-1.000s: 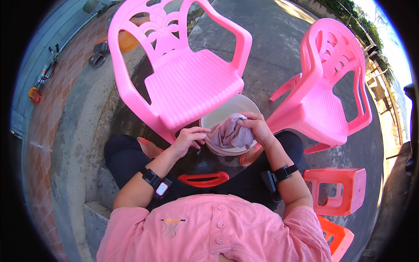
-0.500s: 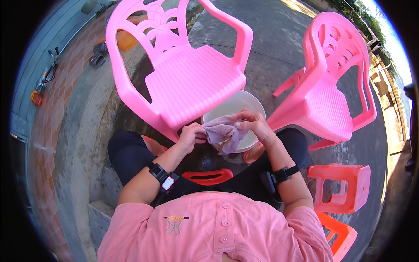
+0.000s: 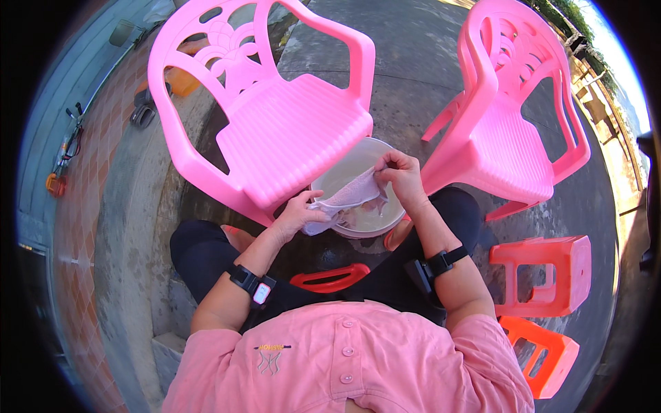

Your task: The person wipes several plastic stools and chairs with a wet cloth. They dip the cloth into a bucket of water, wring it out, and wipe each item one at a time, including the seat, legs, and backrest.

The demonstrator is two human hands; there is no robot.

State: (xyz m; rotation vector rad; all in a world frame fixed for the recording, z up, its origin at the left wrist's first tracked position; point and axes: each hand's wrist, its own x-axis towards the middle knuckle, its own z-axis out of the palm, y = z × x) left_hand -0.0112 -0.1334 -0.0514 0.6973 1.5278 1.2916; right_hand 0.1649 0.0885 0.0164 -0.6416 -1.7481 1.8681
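A pale lilac cloth is stretched between my two hands, over a white bucket that stands between my feet. My left hand grips one end of it, at the bucket's left rim. The other end is pinched in my right hand, a little higher and above the right rim. Part of the cloth hangs down toward the bucket. Close to my left hand is a pink plastic armchair, whose seat edge overlaps the bucket's far side. The bucket's contents are partly hidden by the cloth.
A second pink armchair stands to the right. By my right arm are a red stool and an orange stool. A red slotted seat edge shows between my legs. A concrete step runs along the left.
The bunched cloth has been spread out, and my right hand has moved up and right with its end. The whole view has shifted slightly.
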